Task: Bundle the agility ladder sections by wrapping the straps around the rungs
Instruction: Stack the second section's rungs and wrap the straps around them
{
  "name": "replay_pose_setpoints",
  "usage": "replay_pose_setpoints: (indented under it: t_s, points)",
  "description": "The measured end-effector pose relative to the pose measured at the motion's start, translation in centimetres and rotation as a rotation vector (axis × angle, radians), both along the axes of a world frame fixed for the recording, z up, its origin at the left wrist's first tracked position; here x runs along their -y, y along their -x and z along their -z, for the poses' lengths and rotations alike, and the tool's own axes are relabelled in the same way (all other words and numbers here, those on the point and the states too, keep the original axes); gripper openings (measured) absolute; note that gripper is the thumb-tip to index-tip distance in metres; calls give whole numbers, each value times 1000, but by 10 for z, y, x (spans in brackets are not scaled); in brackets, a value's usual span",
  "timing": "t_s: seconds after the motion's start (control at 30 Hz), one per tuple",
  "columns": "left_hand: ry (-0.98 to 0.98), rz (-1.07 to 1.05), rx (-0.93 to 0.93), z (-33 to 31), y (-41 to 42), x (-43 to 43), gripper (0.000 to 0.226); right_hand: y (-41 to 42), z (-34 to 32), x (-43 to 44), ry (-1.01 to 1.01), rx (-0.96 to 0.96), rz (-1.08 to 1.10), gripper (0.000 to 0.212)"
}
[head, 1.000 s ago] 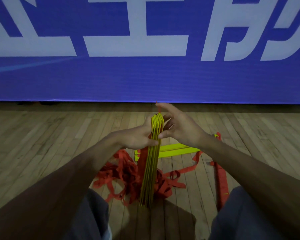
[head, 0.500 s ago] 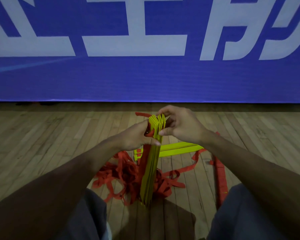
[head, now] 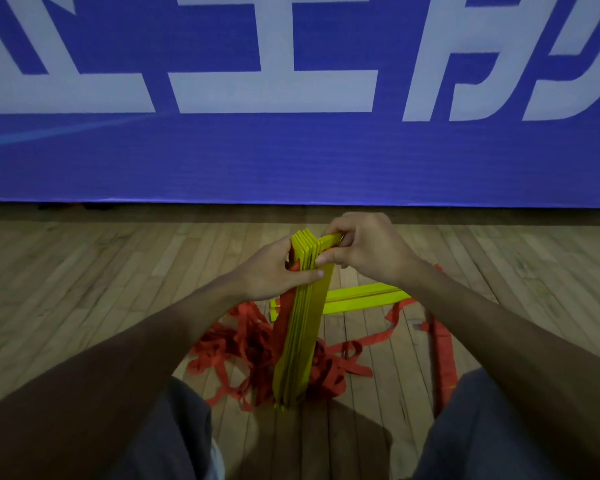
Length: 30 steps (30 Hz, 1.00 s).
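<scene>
Head view: we look down between our knees at a stack of yellow rungs.
Stack position: it stands on end and nearly upright, rungs pressed flat together. Its lower end is on the floor and its upper end is between our hands.
Left hand: we grip the stack near its top from the left. The thumb lies across the front edges and the fingers are clamped round the far side, with a bit of red strap under them.
Right hand: the fingers curl over the stack's top right corner and the thumb presses its right face, clamped on the outermost rung.
Straps: red, tangled on the floor around the stack's foot. One length runs beside our right knee.
Loose rungs: they lie flat on the floor just behind the stack, to its right.
Banner: blue with large white letters, along the floor's far edge.
Trousers: grey, in both lower corners.
</scene>
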<state>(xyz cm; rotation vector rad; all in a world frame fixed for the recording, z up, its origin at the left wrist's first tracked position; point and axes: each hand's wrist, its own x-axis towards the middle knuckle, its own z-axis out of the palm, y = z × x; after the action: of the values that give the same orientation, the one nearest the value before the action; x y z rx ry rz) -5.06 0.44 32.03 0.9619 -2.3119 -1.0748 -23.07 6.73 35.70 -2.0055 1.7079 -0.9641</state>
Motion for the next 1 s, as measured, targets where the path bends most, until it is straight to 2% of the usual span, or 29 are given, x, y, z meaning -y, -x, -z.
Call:
replay_pose_setpoints:
  t_s: [0.13, 0.3, 0.43, 0.57, 0.67, 0.73, 0.8, 0.9, 1.0]
  points:
    - [28, -16, 25, -3, 1, 2, 26, 3, -3, -1, 0, -21, 85, 17]
    - [40, -70, 19, 3, 6, 3, 32, -7, 4, -1, -13, 49, 211, 20]
    - [40, -81, 34, 4, 5, 5, 40, -9, 2, -1, -51, 90, 168, 20]
    - [14, -62, 16, 1, 2, 6, 48, -5, 1, 0, -62, 91, 103, 11]
    - [16, -19, 23, 0, 0, 6, 55, 0, 1, 0, -24, 9, 31, 24]
    - [9, -20, 8, 1, -2, 8, 54, 2, 1, 0, -17, -61, -7, 26]
    - [1, -47, -22, 2, -3, 9, 50, 2, 4, -1, -5, -103, 50, 26]
    - [18, -56, -27, 1, -2, 8, 54, -2, 7, 0, 33, -132, 159, 39]
    - [39, -92, -35, 1, -2, 11, 47, -8, 3, -2, 78, -91, 115, 30]
